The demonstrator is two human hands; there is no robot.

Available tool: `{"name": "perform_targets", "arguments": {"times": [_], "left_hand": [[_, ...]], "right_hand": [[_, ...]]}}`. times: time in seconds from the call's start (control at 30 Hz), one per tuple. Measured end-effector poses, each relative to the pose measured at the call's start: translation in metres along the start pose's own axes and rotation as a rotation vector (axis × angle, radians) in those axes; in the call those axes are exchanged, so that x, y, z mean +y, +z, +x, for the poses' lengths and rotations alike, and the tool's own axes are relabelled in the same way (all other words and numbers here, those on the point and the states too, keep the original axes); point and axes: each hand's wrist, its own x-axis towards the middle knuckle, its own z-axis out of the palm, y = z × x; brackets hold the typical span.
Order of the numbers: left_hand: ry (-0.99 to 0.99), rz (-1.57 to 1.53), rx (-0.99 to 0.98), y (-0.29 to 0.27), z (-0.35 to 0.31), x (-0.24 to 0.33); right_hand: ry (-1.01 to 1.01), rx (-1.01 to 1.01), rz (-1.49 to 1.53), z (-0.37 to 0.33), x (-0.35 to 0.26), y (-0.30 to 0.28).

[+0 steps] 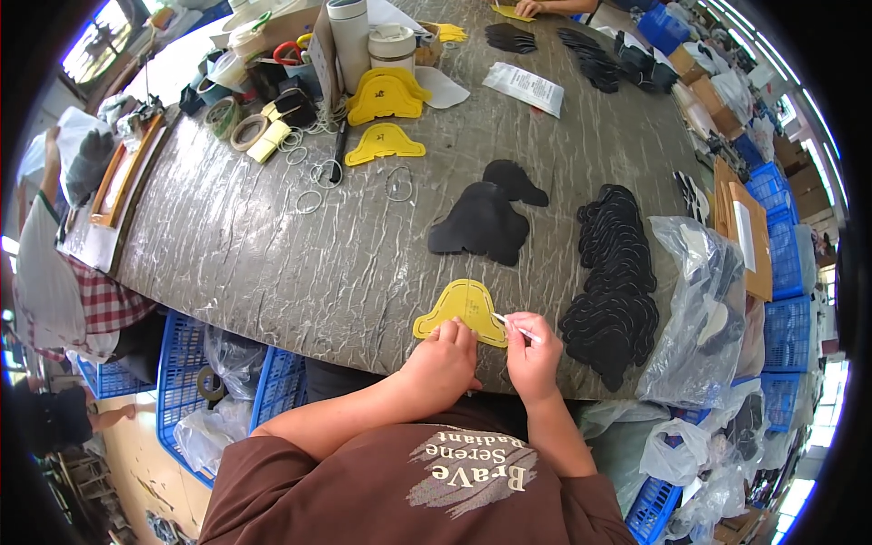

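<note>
A yellow bell-shaped template (466, 304) with slots along its outline lies near the table's front edge. My left hand (440, 365) holds it at its near edge, the fingers bent and pressed together on top. In my right hand (533, 354) is a slim white pen (520, 328), its tip at the template's right edge. Whatever lies under the template is hidden. Beyond it rest black cut pieces (481, 222) in a loose pile. To the right, many more black pieces (613, 263) overlap in a long fanned row.
Other yellow templates (385, 143) lie farther back, near rubber bands (309, 201), a black marker (339, 153) and tape rolls (248, 133). A white packet (524, 88) lies toward the far side. Clear plastic bags (695, 309) cover the right edge. Across the table is another person's hand (529, 9).
</note>
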Motion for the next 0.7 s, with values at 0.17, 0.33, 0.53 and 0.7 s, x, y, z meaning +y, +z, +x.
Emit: {"name": "perform_targets", "arguments": {"times": [0.17, 0.33, 0.53, 0.7], "left_hand": [[0.0, 0.004, 0.007, 0.002, 0.0, 0.0], [-0.005, 0.007, 0.012, 0.003, 0.001, 0.0], [-0.014, 0.001, -0.009, 0.002, 0.001, 0.0], [0.01, 0.008, 0.032, 0.003, 0.002, -0.002]], "right_hand": [[0.047, 0.001, 0.001, -0.016, -0.002, -0.009], [0.085, 0.019, 0.012, -0.023, -0.004, -0.018], [0.097, 0.025, -0.035, -0.029, -0.01, -0.025], [0.006, -0.022, -0.121, -0.029, -0.024, -0.023]]}}
